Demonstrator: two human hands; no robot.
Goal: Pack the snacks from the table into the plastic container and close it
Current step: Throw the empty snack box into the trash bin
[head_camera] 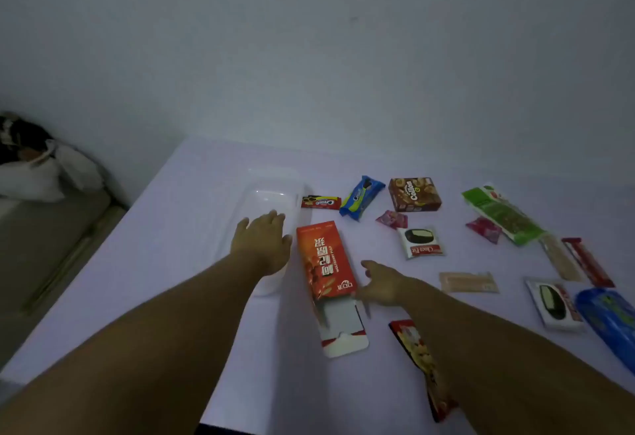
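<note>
A clear plastic container [271, 190] lies on the white table [171, 263], hard to make out against it. My left hand [263, 245] hovers over its near part, fingers spread, holding nothing. An orange box [324, 259] with an open end flap lies just right of the container. My right hand [381, 283] reaches toward the box's right side with fingers apart; whether it touches the box is unclear. Snacks are scattered to the right: a blue cookie pack [360, 197], a brown Collon box [414, 194], a Choco Pie [421, 242] and a green packet [500, 214].
A small red Oreo pack [321, 201], pink candies [391, 219], wafer sticks [469, 282], a red bar [587, 262], a second Choco Pie [553, 302], a blue bag [608, 323] and a red packet [422, 366] lie around. A wall stands behind; white bags [41, 173] sit left.
</note>
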